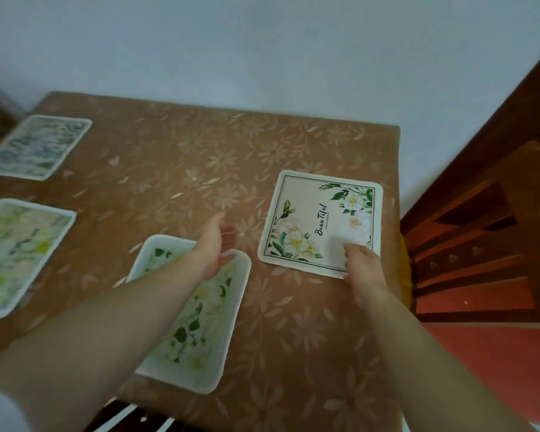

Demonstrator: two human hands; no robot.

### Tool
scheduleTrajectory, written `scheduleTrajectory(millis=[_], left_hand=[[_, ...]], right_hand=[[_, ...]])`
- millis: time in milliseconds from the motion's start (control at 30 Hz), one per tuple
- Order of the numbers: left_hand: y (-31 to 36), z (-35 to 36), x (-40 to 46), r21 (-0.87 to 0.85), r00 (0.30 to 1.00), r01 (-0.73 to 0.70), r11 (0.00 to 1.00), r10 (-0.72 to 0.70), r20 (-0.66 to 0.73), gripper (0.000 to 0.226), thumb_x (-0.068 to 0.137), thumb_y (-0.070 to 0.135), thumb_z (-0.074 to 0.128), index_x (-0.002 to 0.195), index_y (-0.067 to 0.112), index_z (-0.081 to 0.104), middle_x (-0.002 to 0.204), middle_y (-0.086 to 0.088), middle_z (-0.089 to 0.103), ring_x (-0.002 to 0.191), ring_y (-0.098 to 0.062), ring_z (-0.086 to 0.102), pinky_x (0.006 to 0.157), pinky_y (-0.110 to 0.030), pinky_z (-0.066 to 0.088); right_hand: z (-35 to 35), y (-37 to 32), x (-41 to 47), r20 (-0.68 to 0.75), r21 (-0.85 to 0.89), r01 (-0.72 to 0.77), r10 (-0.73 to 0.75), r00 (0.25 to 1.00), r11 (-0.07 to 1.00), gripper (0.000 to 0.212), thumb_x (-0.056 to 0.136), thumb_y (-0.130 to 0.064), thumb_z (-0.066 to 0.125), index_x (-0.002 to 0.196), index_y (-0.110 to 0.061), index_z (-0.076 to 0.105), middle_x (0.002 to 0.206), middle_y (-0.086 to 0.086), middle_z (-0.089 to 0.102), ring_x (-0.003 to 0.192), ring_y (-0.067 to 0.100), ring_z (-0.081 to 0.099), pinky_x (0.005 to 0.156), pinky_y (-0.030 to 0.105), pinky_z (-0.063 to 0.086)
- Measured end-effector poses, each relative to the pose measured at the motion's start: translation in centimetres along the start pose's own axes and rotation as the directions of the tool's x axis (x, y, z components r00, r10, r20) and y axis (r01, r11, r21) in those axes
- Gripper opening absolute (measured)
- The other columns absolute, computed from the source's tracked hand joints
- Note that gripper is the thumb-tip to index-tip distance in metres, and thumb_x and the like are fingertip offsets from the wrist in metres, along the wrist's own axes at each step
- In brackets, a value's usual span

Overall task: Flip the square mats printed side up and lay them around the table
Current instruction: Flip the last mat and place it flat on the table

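Observation:
Several square mats lie printed side up on the brown flowered tablecloth (200,157). A floral mat with the word "Beautiful" (320,219) sits at the right edge; my right hand (363,268) rests on its near corner, fingers curled down on it. A green leaf mat (200,332) lies in the front middle, partly hidden under my left forearm. Above that mat's far edge hovers my left hand (214,244), fingers apart and holding nothing. A green marbled mat (16,254) lies at the left, a blue marbled mat (38,146) at the far left.
A dark wooden chair (487,232) stands close to the table's right side over a red floor. A pale wall runs behind the table. Another chair's slats (144,420) show at the near edge.

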State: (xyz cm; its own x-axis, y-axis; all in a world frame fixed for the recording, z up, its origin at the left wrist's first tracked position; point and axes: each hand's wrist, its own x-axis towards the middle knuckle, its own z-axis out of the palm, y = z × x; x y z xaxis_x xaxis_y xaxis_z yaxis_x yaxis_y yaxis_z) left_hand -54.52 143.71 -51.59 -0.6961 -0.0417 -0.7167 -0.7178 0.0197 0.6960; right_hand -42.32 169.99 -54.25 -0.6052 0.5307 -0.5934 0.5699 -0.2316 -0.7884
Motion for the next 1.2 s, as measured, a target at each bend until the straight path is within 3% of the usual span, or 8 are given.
scheduleTrajectory(millis=[167,300,400,533,667,867,1000,1200], left_hand=[[1.6,-6.4,-3.7,-0.031,0.997,-0.015,0.999,0.012,-0.078,0.054,0.094,0.067,0.045,0.107,0.019,0.067,0.115,-0.004,0.067,0.112,-0.024,0.061,0.098,-0.043,0.047],[0.9,-10.9,-6.7,-0.078,0.995,0.004,0.997,-0.012,-0.102,0.057,0.094,0.068,0.045,0.11,0.017,0.067,0.122,-0.009,0.066,0.112,-0.026,0.061,0.101,-0.047,0.048],[-0.2,-13.0,-8.3,-0.089,0.996,0.028,0.996,-0.035,-0.079,0.059,0.095,0.068,0.044,0.114,0.016,0.065,0.124,-0.009,0.065,0.113,-0.026,0.061,0.098,-0.047,0.048],[-2.2,-13.9,-9.0,-0.126,0.996,0.072,0.989,-0.077,-0.042,0.06,0.095,0.066,0.049,0.117,0.013,0.064,0.117,-0.009,0.067,0.106,-0.027,0.063,0.087,-0.044,0.05],[-4.6,-12.5,-8.4,-0.167,0.994,0.112,0.979,-0.111,0.014,0.055,0.098,0.06,0.048,0.116,0.01,0.062,0.1,-0.009,0.065,0.087,-0.026,0.061,0.074,-0.041,0.05],[-7.2,-6.6,-7.3,-0.245,0.983,0.182,0.952,-0.17,0.068,0.06,0.099,0.058,0.047,0.127,0.007,0.062,0.125,-0.021,0.067,0.115,-0.037,0.063,0.094,-0.048,0.049],[-7.6,0.0,-6.3,-0.372,0.969,0.245,0.895,-0.227,0.093,0.064,0.1,0.055,0.045,0.136,0.001,0.051,0.128,-0.024,0.062,0.109,-0.036,0.063,0.086,-0.046,0.05],[-7.8,8.2,-4.0,-0.466,0.952,0.299,0.833,-0.294,0.084,0.087,0.098,0.065,0.038,0.151,-0.003,0.036,0.147,-0.027,0.051,0.136,-0.041,0.049,0.117,-0.05,0.033]], right_hand=[[7.1,-3.0,-2.5,0.247,0.01,-0.006,0.003,0.969,1.0,0.015,0.098,-0.022,0.056,0.094,-0.018,0.07,0.077,-0.002,0.075,0.057,0.01,0.073,0.043,0.025,0.055],[10.8,-4.1,-4.8,0.362,-0.057,-0.05,0.067,0.93,0.997,0.018,0.094,-0.026,0.061,0.101,-0.012,0.072,0.098,0.01,0.072,0.084,0.03,0.07,0.063,0.044,0.059],[11.7,-4.3,-6.3,0.423,-0.091,-0.101,0.131,0.897,0.991,0.015,0.09,-0.024,0.066,0.09,-0.011,0.074,0.086,0.007,0.075,0.071,0.023,0.068,0.053,0.027,0.052],[10.3,-2.9,-7.8,0.361,-0.122,-0.149,0.183,0.914,0.981,0.019,0.094,-0.024,0.063,0.099,-0.01,0.074,0.067,0.006,0.077,0.056,0.02,0.071,0.043,0.025,0.053],[7.3,-0.1,-7.6,0.267,0.09,-0.302,0.269,0.925,0.949,0.026,0.102,-0.03,0.054,0.108,-0.009,0.067,0.083,0.008,0.075,0.074,0.022,0.068,0.066,0.035,0.057],[1.8,2.3,-4.2,0.268,0.493,-0.484,0.404,0.875,0.722,0.058,0.107,-0.037,0.043,0.156,-0.007,0.034,0.155,0.02,0.048,0.138,0.039,0.051,0.115,0.052,0.038],[-0.1,2.9,-2.2,0.323,0.569,-0.565,0.47,0.821,0.597,0.059,0.108,-0.036,0.039,0.156,-0.004,0.036,0.16,0.021,0.044,0.147,0.039,0.042,0.12,0.054,0.033],[-1.6,3.3,0.6,0.41,0.586,-0.64,0.498,0.764,0.498,0.058,0.107,-0.031,0.036,0.155,0.001,0.035,0.157,0.023,0.046,0.146,0.04,0.042,0.12,0.052,0.033]])
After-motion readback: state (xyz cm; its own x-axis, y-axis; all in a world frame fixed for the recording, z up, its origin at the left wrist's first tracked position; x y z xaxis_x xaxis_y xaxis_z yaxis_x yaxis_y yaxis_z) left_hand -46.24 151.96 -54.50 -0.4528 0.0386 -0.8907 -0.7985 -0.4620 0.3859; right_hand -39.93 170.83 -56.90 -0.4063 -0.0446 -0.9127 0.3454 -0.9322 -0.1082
